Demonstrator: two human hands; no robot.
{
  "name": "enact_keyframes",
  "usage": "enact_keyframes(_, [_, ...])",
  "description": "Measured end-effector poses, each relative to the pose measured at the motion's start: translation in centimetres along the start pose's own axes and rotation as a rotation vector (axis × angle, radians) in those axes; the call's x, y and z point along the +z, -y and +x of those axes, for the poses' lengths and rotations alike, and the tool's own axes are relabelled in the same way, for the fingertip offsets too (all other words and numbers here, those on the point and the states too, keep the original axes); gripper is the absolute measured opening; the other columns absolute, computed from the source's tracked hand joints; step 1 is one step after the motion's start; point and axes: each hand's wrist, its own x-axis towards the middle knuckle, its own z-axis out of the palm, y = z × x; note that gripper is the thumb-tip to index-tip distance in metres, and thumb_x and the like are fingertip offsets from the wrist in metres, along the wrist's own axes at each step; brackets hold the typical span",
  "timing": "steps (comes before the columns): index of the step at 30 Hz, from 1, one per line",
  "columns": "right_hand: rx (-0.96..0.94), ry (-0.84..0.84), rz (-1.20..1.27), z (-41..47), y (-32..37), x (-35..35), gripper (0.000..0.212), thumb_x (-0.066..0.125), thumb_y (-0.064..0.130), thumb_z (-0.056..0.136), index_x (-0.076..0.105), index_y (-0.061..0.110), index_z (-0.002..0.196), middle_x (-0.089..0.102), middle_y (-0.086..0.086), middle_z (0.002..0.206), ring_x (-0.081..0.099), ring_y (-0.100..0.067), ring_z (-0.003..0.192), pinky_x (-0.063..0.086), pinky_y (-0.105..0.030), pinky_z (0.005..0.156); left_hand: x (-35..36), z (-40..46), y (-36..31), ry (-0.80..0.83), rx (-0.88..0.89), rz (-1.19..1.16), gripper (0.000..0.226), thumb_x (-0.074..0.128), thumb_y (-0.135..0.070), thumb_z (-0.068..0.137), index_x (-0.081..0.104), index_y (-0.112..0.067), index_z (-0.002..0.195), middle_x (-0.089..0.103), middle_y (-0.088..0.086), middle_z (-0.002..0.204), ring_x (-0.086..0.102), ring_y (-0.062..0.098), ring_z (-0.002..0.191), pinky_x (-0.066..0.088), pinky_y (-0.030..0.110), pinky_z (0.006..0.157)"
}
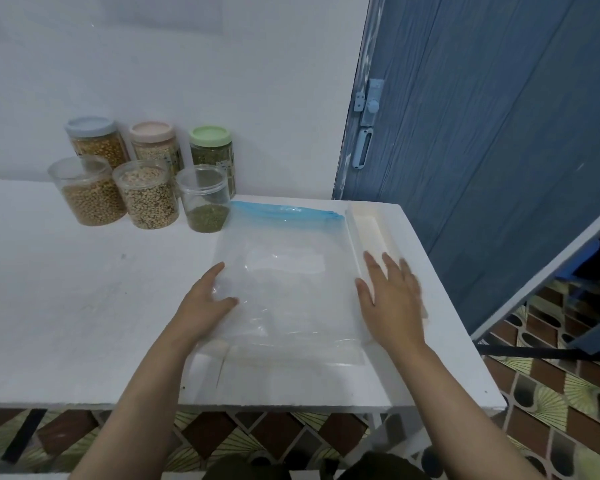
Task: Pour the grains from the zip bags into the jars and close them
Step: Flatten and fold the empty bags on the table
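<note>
Right, both hands lie flat and apart, left hand (201, 303) and right hand (392, 299) on the clear, blue-zippered plastic bag (284, 271). Looks empty, feather-light, limp and slippery; best pinched by its stiffer zip edge.

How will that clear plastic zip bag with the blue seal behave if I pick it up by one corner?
The clear plastic zip bag with the blue seal lies flat and looks empty, so it is probably very light. Its thin, wrinkled film suggests it would droop limply. The glossy plastic may slide easily on the smooth white table.
</note>
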Motion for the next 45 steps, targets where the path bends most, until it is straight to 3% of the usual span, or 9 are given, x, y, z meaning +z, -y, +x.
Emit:
enact_keyframes(3, [-0.126,0.081,0.28,-1.2,2.7,1.0,0.053,0.038,0.04,0.105,0.028,0.027,0.156,0.013,-0.001,0.165,0.006,-0.018,0.152,0.004,-0.022,0.116,0.3,-0.1,0.1,0.004,-0.013,-0.035,0.065,0.066,-0.033,0.092,0.037,-0.031,0.149,0.038,0.004,0.153,0.038,0.019,0.139,0.033,0.03,0.105])
enact_keyframes(8, [0.116,0.379,0.067,-2.3,3.1,4.0,0.069,0.024,0.054,0.104,0.001,0.019,0.16,-0.015,-0.015,0.164,-0.013,-0.03,0.152,-0.003,-0.04,0.123,-0.1,-0.2,1.3,0.014,0.042,0.029,0.074,0.072,-0.024,0.088,0.034,-0.026,0.151,0.042,-0.001,0.143,0.044,0.02,0.131,0.035,0.028,0.103])
enact_keyframes(14, [0.187,0.398,0.012,-2.4,3.2,3.7,0.072,0.03,0.064,0.099,0.008,0.031,0.159,-0.006,-0.019,0.164,-0.005,-0.035,0.151,0.001,-0.046,0.121,-1.5,-0.8,2.3,0.074,0.218,0.11,0.072,0.068,-0.025,0.091,0.031,-0.031,0.152,0.046,-0.01,0.128,0.044,0.006,0.12,0.033,0.022,0.1])
enact_keyframes(18, [0.177,0.345,0.086,-2.5,4.1,2.9,0.068,0.049,0.056,0.096,0.024,0.035,0.155,0.019,-0.01,0.159,0.016,-0.036,0.142,0.02,-0.045,0.115,-1.7,-1.1,2.7,0.047,0.311,0.131,0.043,0.069,-0.022,0.09,0.054,-0.032,0.129,0.05,-0.009,0.124,0.047,0.003,0.115,0.04,0.027,0.103])
enact_keyframes(26, [0.244,0.29,0.554,-2.8,4.1,1.8,0.064,0.067,0.03,0.092,0.039,0.038,0.149,0.032,-0.006,0.148,0.044,-0.015,0.122,0.036,-0.023,0.098,-2.0,-0.7,3.6,-0.016,0.333,0.085,0.034,0.071,-0.014,0.088,0.059,-0.021,0.119,0.053,-0.004,0.124,0.048,0.001,0.11,0.03,-0.002,0.089])
enact_keyframes(31, [0.286,0.345,0.667,-2.0,3.8,1.5,0.065,0.077,0.022,0.084,0.05,0.035,0.143,0.045,0.005,0.15,0.041,-0.015,0.137,0.036,-0.031,0.112,-1.8,-0.4,3.7,-0.024,0.326,0.039,0.041,0.07,-0.012,0.089,0.057,-0.02,0.127,0.051,-0.005,0.128,0.046,-0.001,0.115,0.029,-0.001,0.093])
enact_keyframes(37, [0.267,0.285,0.844,-2.6,4.1,1.7,0.039,0.072,0.028,0.09,0.063,0.032,0.128,0.053,0.013,0.136,0.048,-0.011,0.129,0.041,-0.03,0.104,-2.3,-0.2,3.8,0.009,0.264,-0.039,0.048,0.067,-0.017,0.092,0.052,-0.023,0.137,0.046,-0.01,0.133,0.042,0.004,0.124,0.029,0.017,0.102])
enact_keyframes(43, [0.13,0.005,0.815,-3.2,3.9,0.8,0.03,0.06,0.016,0.098,0.067,0.028,0.125,0.018,0.019,0.158,0.051,0.008,0.108,0.038,0.0,0.083,-2.2,1.1,3.7,-0.03,0.128,-0.134,0.044,0.072,-0.014,0.088,0.058,-0.023,0.128,0.039,-0.007,0.14,0.041,0.009,0.126,0.033,0.023,0.106])
enact_keyframes(45, [0.007,-0.031,0.814,-3.2,3.8,0.5,0.031,0.061,0.009,0.097,0.069,0.027,0.121,0.034,0.021,0.153,0.051,0.005,0.114,0.042,-0.004,0.092,-2.0,1.2,3.7,-0.06,0.123,-0.137,0.044,0.074,-0.013,0.086,0.059,-0.022,0.126,0.027,-0.009,0.148,0.036,0.006,0.126,0.03,0.021,0.103])
